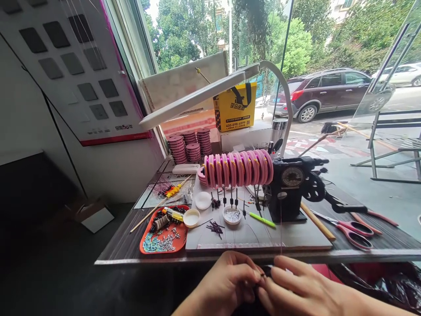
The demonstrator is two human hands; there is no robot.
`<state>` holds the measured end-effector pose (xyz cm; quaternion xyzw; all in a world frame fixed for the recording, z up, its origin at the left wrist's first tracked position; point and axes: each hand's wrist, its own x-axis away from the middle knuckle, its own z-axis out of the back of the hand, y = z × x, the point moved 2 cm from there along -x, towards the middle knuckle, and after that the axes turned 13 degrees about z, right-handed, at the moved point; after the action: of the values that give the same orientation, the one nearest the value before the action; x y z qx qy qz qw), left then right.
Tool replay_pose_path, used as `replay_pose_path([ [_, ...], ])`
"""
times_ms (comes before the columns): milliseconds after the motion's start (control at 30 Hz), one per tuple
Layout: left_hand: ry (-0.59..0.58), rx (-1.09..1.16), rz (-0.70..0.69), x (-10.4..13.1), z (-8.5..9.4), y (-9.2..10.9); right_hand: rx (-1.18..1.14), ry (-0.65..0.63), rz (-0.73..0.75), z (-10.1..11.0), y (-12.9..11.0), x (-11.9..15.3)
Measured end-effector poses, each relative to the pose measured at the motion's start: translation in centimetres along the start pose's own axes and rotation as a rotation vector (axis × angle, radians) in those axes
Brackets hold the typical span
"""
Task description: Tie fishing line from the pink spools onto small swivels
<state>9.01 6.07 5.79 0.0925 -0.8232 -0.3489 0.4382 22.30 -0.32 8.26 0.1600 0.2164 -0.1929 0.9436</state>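
In front of the table edge, my left hand (pixel 230 281) is closed in a pinch on a small dark piece (pixel 262 275); its exact kind is too small to tell. My right hand (pixel 304 287) meets it there, fingers curled together. A thin line (pixel 281 237) runs down from the black hand-cranked winder (pixel 289 197) to the right hand's fingers. Pink foam spools (pixel 238 169) sit in a row on the winder's shaft. Below them, several lines with black stoppers (pixel 231 202) hang over the white board (pixel 204 239).
An orange tray (pixel 142 243) of small parts stands left, near a white dish of clear beads (pixel 232 216) and dark tubes (pixel 215 228). A green pen-like tool (pixel 262 220) and red-handled scissors (pixel 358 235) lie right. A white lamp arm (pixel 204 94) crosses above stacked pink spools (pixel 177 149).
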Motion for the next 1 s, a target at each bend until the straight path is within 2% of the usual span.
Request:
replay_pose_path([
  [133,0.028,-0.039,-0.026,0.3,0.1,0.2,-0.063,0.012,-0.003,-0.3,0.0,-0.5],
  [200,0.128,-0.215,-0.169,0.8,0.3,0.4,-0.154,0.082,-0.055,-0.3,0.1,-0.7],
  [267,0.251,-0.503,-0.434,1.4,0.3,0.4,-0.312,0.162,-0.203,-0.2,0.3,-0.8],
  [333,0.375,-0.720,-0.724,1.9,0.1,-0.1,-0.520,0.238,-0.436,-0.1,0.8,-0.9],
  [433,0.618,-0.835,-1.061,1.9,0.1,-1.2,-0.900,0.367,-0.800,-0.1,1.7,-1.1],
  [533,0.863,-1.018,-1.397,1.5,0.0,-1.9,-1.221,0.508,-0.953,-0.3,2.6,-1.8],
  [600,0.911,-1.167,-1.633,1.5,-0.2,-1.8,-1.317,0.559,-0.973,-0.5,3.1,-2.1],
  [667,0.858,-1.294,-1.817,1.6,-0.3,-1.6,-1.356,0.551,-0.975,-0.7,3.3,-2.2],
  [700,0.800,-1.330,-1.854,1.8,-0.3,-1.3,-1.350,0.536,-0.969,-0.7,3.3,-2.1],
  [733,0.731,-1.326,-1.821,1.9,-0.4,-1.0,-1.306,0.515,-0.962,-0.6,3.2,-1.9],
  [767,0.655,-1.266,-1.702,2.0,-0.3,-0.6,-1.216,0.485,-0.945,-0.4,3.1,-1.6],
  [800,0.567,-1.142,-1.496,2.0,-0.2,-0.1,-1.087,0.444,-0.886,-0.2,2.9,-1.4],
  [833,0.460,-0.967,-1.220,1.7,0.0,0.2,-0.924,0.404,-0.769,0.2,2.6,-1.3],
  [900,0.242,-0.515,-0.626,1.0,0.3,0.4,-0.573,0.266,-0.475,0.7,1.7,-1.1],
  [933,0.156,-0.312,-0.388,0.8,0.4,0.3,-0.424,0.191,-0.323,0.7,1.2,-1.0],
  [967,0.094,-0.159,-0.218,0.6,0.3,0.2,-0.297,0.122,-0.196,0.5,0.7,-0.8],
  [1000,0.060,-0.059,-0.113,0.6,0.2,0.2,-0.187,0.075,-0.108,0.3,0.3,-0.6],
])
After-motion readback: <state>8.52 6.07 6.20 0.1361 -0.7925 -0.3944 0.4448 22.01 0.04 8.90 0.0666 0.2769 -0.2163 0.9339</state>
